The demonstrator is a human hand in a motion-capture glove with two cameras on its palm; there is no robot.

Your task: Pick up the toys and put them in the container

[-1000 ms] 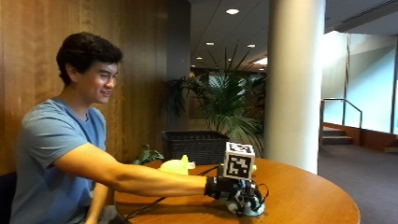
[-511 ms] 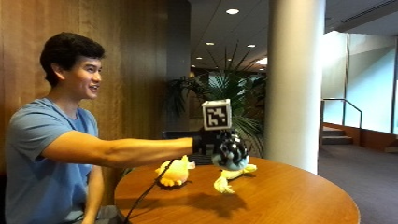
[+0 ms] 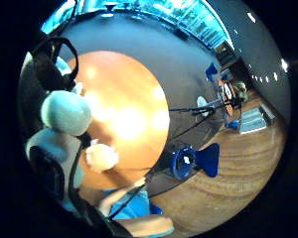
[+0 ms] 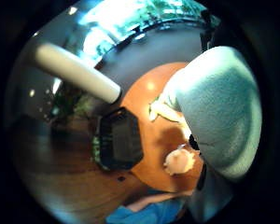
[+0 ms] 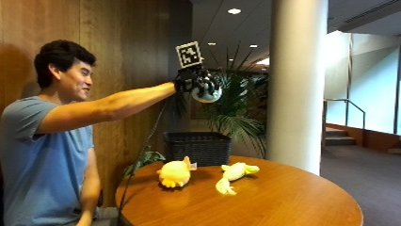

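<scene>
no brand, label or writing can be read on the toys or the basket. the black-gloved right hand point(image 5: 193, 81), raised high above the round wooden table point(image 5: 282, 202), has its fingers curled around a pale grey-blue plush toy point(image 5: 206, 93); most of that toy is hidden by the glove. a yellow plush chick point(image 5: 175, 172) and a limp yellow plush toy point(image 5: 233, 175) lie on the table near a dark woven basket point(image 5: 198, 148), which stands just behind the table's edge.
</scene>
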